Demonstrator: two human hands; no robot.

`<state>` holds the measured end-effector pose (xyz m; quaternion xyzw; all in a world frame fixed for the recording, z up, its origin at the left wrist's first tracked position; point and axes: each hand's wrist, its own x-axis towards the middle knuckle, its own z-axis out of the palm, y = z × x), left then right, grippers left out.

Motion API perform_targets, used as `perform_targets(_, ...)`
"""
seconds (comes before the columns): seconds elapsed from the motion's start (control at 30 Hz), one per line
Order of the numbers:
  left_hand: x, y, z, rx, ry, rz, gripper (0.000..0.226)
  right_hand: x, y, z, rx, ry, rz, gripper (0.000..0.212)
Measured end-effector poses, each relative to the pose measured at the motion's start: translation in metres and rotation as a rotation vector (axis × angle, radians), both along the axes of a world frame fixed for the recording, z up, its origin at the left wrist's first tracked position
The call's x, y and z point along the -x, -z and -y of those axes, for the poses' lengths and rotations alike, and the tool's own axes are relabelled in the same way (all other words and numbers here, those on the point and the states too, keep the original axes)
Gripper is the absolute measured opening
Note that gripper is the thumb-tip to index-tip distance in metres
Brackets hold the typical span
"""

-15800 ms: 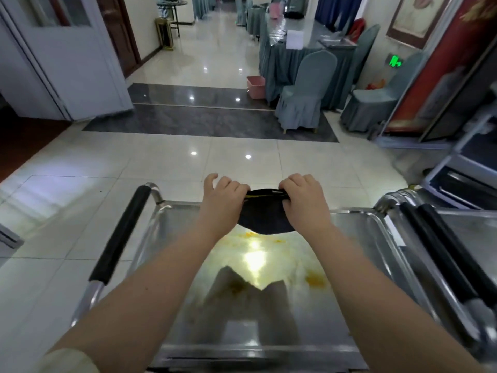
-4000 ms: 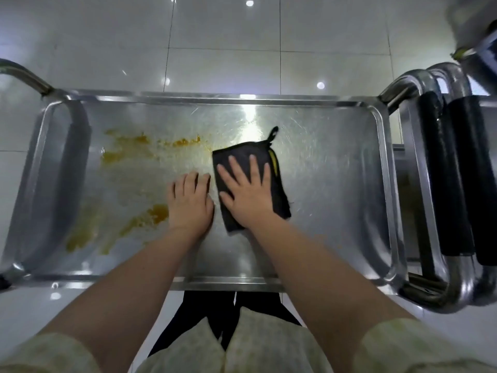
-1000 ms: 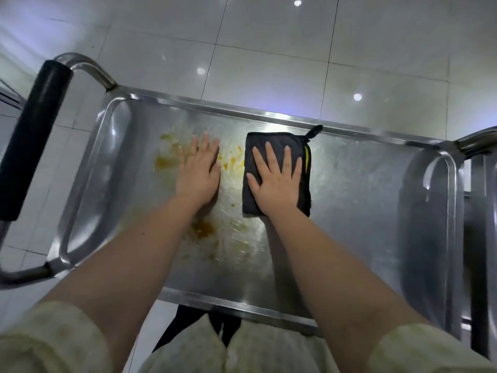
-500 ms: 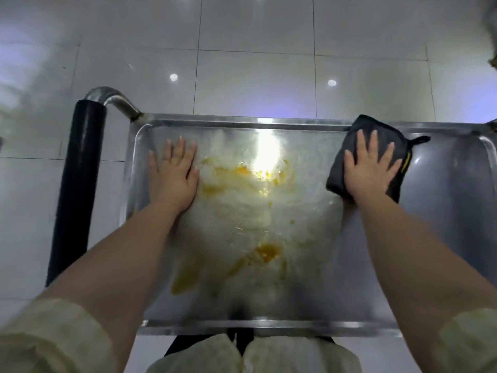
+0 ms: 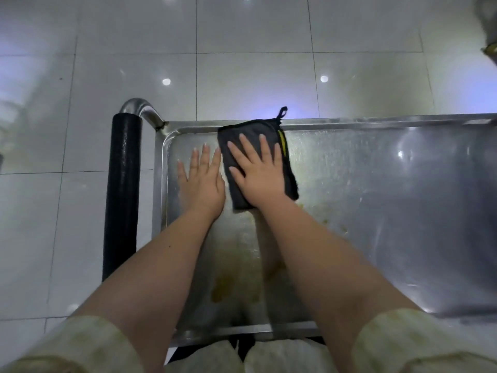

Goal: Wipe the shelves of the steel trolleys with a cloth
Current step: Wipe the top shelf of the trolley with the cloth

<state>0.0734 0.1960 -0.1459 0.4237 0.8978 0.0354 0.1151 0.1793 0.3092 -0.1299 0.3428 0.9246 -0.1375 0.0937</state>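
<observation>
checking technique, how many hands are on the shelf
2. The left hand lies flat on the bare steel shelf near its left end; the right hand presses the dark cloth beside it.

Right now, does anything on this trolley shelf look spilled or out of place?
Yes. Yellow-orange smears stain the steel shelf toward the edge nearest the person, with small flecks right of the dark cloth. The right hand presses that cloth flat at the far left; those patches look unwiped.

Left hand [image 5: 202, 181], right hand [image 5: 258, 174] flat, palms down, side by side.
</observation>
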Motion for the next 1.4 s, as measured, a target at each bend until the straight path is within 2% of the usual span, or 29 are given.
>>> perform_targets(0.1, 0.000, 0.000, 0.000, 0.027, 0.030, -0.003, 0.059, -0.057, 0.002, -0.049, -0.034, 0.176, 0.038, 0.059)
perform_targets(0.27, 0.001, 0.000, 0.000, 0.059, 0.063, -0.014, 0.060, -0.195, -0.006, -0.110, -0.023, 0.654, 0.135, 0.058)
perform_targets(0.33, 0.000, -0.001, 0.000, 0.070, 0.068, -0.016, 0.061, -0.220, -0.009, -0.110, -0.009, 0.788, 0.180, 0.057)
perform_targets(0.4, 0.000, -0.002, 0.000, 0.079, 0.067, -0.015, 0.062, -0.209, -0.008, -0.102, -0.016, 0.829, 0.193, 0.057)
perform_targets(0.5, 0.002, -0.003, -0.001, 0.089, 0.069, -0.015, 0.061, -0.150, -0.007, -0.073, -0.054, 0.666, 0.138, 0.059)
perform_targets(0.63, 0.002, -0.003, -0.001, 0.087, 0.069, -0.005, 0.057, -0.073, -0.005, 0.016, -0.038, 0.191, 0.105, 0.061)
perform_targets(0.7, 0.002, -0.004, -0.001, 0.074, 0.068, -0.004, 0.056, -0.059, -0.007, 0.063, -0.010, 0.007, 0.096, 0.061)
perform_targets(0.77, 0.001, -0.005, 0.000, 0.073, 0.068, -0.010, 0.055, -0.064, -0.008, 0.077, 0.020, -0.056, 0.059, 0.060)
perform_targets(0.83, 0.000, -0.006, 0.000, 0.069, 0.064, 0.000, 0.054, -0.080, -0.006, 0.057, 0.004, -0.060, 0.029, 0.059)
perform_targets(0.9, 0.000, -0.006, 0.000, 0.069, 0.066, 0.015, 0.054, -0.108, -0.002, 0.024, -0.025, 0.024, 0.039, 0.058)
perform_targets(1.07, -0.001, -0.008, 0.001, 0.106, 0.078, -0.017, 0.055, -0.234, -0.003, -0.050, -0.060, 0.494, 0.107, 0.064)
perform_targets(1.13, -0.004, -0.010, 0.001, 0.116, 0.078, -0.010, 0.055, -0.266, -0.006, -0.055, -0.045, 0.605, 0.160, 0.064)
perform_targets(1.27, -0.012, -0.019, 0.004, 0.103, 0.083, -0.013, 0.055, -0.255, -0.005, -0.028, -0.060, 0.535, 0.178, 0.060)
perform_targets(1.4, -0.031, -0.022, 0.035, 0.006, -0.022, 0.050, 0.057, -0.170, -0.005, 0.036, -0.047, 0.291, 0.138, 0.061)
